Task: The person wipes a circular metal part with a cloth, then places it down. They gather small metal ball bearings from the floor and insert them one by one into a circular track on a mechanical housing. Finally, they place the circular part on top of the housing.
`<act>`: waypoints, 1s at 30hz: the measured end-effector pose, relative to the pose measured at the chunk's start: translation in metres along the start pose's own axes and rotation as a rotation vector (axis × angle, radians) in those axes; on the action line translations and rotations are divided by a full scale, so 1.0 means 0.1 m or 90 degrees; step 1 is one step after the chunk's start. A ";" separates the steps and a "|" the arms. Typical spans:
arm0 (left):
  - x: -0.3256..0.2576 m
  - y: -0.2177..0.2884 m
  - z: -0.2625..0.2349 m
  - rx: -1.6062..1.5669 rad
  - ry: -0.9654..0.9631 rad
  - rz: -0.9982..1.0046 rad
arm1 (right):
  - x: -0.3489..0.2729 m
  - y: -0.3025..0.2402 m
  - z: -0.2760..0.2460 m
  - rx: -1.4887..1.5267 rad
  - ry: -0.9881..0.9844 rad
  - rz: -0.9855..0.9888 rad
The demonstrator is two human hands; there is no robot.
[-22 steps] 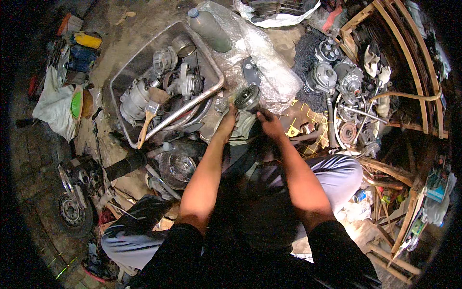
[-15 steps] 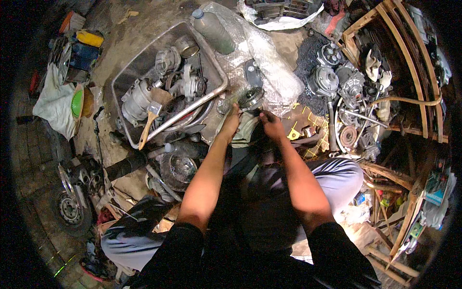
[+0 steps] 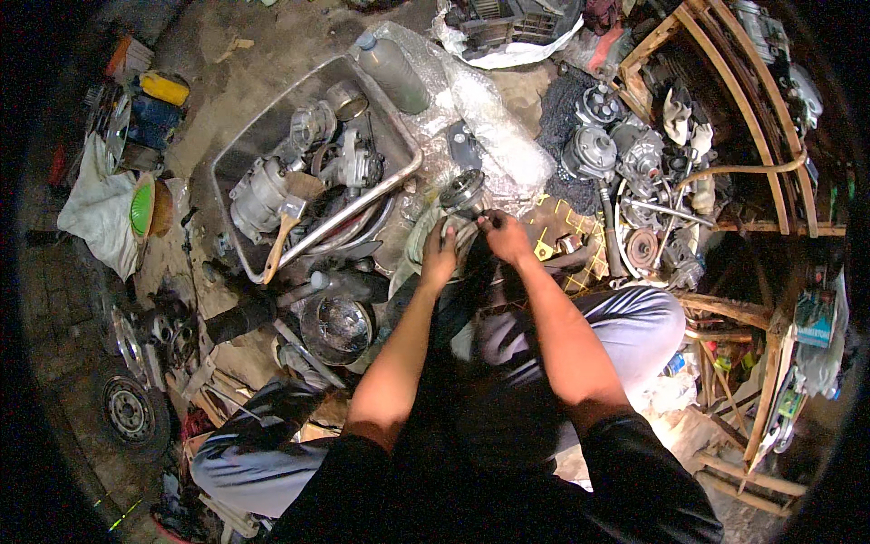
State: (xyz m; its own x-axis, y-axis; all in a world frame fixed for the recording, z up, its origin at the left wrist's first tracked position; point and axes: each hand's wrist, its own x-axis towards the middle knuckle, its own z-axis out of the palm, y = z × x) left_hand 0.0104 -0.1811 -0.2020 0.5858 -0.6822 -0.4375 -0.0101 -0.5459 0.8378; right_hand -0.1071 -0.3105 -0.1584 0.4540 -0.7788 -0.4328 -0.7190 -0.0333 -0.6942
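A round, dark metal part with a shiny ringed face [image 3: 462,189] is in front of me, tilted, beyond my hands. My right hand [image 3: 507,239] is closed, its fingers pinched at the part's near lower edge; the exact grip is hard to see. Just below and to the left, my left hand [image 3: 439,259] is apart from the metal part, thumb and fingers spread a little. Beside it hangs a pale greyish cloth [image 3: 419,238], partly hidden by the hand. Left of my hands, a paintbrush [image 3: 283,231] with a wooden handle leans in a large grey tub [image 3: 313,238].
The tub holds several metal housings [image 3: 263,198]. A capped bottle [image 3: 394,72] stands behind it near bubble wrap [image 3: 494,118]. Machine parts [image 3: 594,151] crowd the right, beside a wooden frame [image 3: 752,109]. A round metal pan [image 3: 337,328] sits near my left forearm; a wheel [image 3: 129,410] lies far left.
My left hand has come off the round metal part and dropped lower, toward me. The part has tilted and shifted slightly left, with my right hand still at it. The view has shifted slightly.
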 end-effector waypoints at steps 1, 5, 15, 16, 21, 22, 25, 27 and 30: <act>-0.13 0.03 -0.05 0.010 0.000 0.009 | -0.03 -0.04 -0.03 -0.019 0.009 -0.001; -0.69 0.19 -0.29 -0.022 -0.048 0.052 | -0.09 -0.20 -0.30 -0.041 0.095 -0.069; -1.30 0.68 -1.38 -0.243 0.038 0.113 | -2.26 -1.90 -2.52 -0.215 0.401 -0.441; -1.42 0.88 -1.46 -0.249 0.034 0.107 | -2.59 -2.02 -2.70 -0.141 0.329 -0.446; -1.46 0.99 -1.45 -0.242 -0.008 0.135 | -3.21 -1.82 -3.42 -0.073 0.410 -0.417; -1.49 1.00 -1.46 -0.239 -0.014 0.136 | -3.19 -1.77 -3.46 -0.050 0.400 -0.398; -1.48 0.96 -1.30 -0.269 -0.042 0.133 | -2.94 -1.47 -3.42 -0.087 0.423 -0.349; -1.29 0.64 -1.18 -0.278 -0.061 0.164 | -2.64 -1.31 -3.31 -0.034 0.317 -0.258; -1.35 0.81 -1.06 -0.194 0.008 0.161 | -2.02 -0.87 -3.10 -0.048 0.274 -0.236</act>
State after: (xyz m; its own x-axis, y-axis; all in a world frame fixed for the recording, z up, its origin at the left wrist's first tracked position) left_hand 0.0164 -0.0811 -0.0407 0.6057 -0.7695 -0.2025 0.0851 -0.1904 0.9780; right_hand -0.2995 -0.3440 0.1677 0.4396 -0.8906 0.1165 -0.5949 -0.3859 -0.7051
